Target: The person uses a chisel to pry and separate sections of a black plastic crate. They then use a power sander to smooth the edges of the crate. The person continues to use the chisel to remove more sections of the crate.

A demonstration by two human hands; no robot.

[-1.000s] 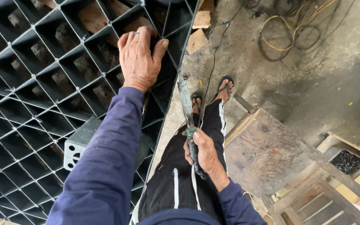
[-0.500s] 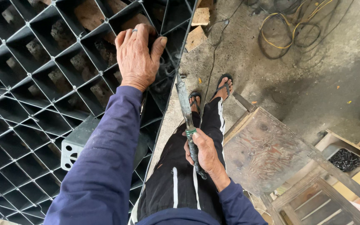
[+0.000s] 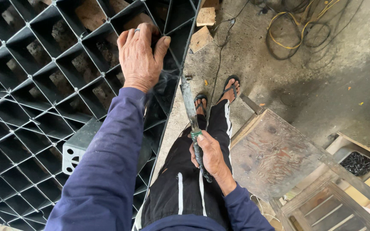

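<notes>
- My left hand (image 3: 141, 55) rests palm down on the black grid (image 3: 35, 111), fingers curled over a cell edge near the grid's right border.
- A ring shows on one finger of that hand.
- The grid is a lattice of diamond-shaped cells; rough blocks (image 3: 88, 15) show through the upper cells.
- A thin haze of smoke hangs just beside my left wrist.
- My right hand (image 3: 208, 154) is closed around the handle of a soldering iron (image 3: 192, 119).
- The iron points away from me, its tip near the grid's right edge, just below my left hand; I cannot tell whether it touches.
- A grey bracket (image 3: 76, 149) lies on the grid under my left sleeve.
- My feet in sandals (image 3: 232, 85) stand on the concrete floor (image 3: 322, 85).
- A wooden board (image 3: 270, 154) lies right of my legs; yellow cable (image 3: 287, 30) coils far off.
</notes>
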